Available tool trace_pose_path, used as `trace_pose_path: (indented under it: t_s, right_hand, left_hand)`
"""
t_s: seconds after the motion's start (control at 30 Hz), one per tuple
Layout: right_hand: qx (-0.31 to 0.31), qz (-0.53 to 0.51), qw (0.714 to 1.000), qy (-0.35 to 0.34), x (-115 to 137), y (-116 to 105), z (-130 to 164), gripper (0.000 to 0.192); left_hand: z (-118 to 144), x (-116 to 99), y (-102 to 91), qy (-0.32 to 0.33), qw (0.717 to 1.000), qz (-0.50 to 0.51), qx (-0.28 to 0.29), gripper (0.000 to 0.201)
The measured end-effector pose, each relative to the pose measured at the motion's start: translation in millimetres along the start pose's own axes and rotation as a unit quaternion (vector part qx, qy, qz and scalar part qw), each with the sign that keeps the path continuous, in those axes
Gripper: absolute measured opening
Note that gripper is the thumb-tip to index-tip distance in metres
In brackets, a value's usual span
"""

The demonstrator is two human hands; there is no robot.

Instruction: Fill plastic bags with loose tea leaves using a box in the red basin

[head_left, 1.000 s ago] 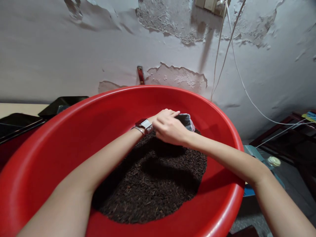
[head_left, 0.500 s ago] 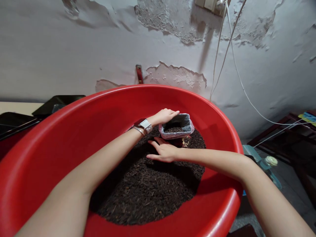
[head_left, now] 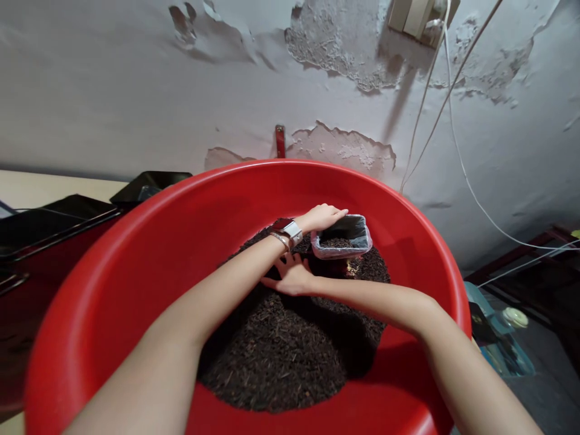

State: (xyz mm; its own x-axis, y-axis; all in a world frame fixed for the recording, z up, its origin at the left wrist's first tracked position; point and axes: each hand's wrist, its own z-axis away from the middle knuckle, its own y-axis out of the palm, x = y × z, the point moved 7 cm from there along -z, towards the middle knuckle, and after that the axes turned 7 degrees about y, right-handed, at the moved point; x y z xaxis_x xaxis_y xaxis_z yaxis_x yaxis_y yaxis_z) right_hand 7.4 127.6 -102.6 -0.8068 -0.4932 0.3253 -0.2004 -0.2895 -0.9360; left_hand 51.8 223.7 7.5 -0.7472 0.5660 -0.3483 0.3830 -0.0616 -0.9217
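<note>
Dark loose dried leaves point(head_left: 281, 356), like loose tea, cover the bottom of a large red tub point(head_left: 149, 254). A small rectangular bag point(head_left: 361, 243) with a clear plastic liner and a silvery inside stands in the tub, its mouth open and some leaves in it. My left hand point(head_left: 322, 217), with a watch at the wrist, is closed on the bag's left rim. Below it, my right hand point(head_left: 293, 277) rests on the leaves with fingers spread, its fingertips partly behind my left wrist.
Black trays point(head_left: 54, 223) stand left of the tub. Behind it rises a peeling wall point(head_left: 113, 103) with hanging white cables point(head_left: 457, 139) and a switch box point(head_left: 417, 21). A transparent bluish container point(head_left: 521, 362) and a dark wooden frame point(head_left: 544, 260) are at the right.
My right hand has moved left across the leaves, under my left wrist. My left hand keeps its hold on the bag. The whole view has shifted, with things appearing farther right.
</note>
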Motion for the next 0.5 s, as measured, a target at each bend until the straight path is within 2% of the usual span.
trace_pose_path:
  t_s: [0.2,0.37,0.5]
  right_hand:
    - [0.034,0.055,0.996,-0.066,-3.9,-3.6,29.2,0.063]
    - [0.118,0.074,0.987,-0.084,-19.1,-4.0,67.4,0.073]
    - [0.165,0.127,0.970,-0.126,-23.7,1.7,91.6,0.074]
  left_hand:
    - [-0.2,1.9,0.0,-0.012,1.000,-0.003,0.002,0.059]
    - [-1.1,4.4,1.2,-0.013,1.000,-0.007,0.003,0.056]
    - [-2.4,7.8,3.0,-0.017,1.000,-0.005,0.003,0.059]
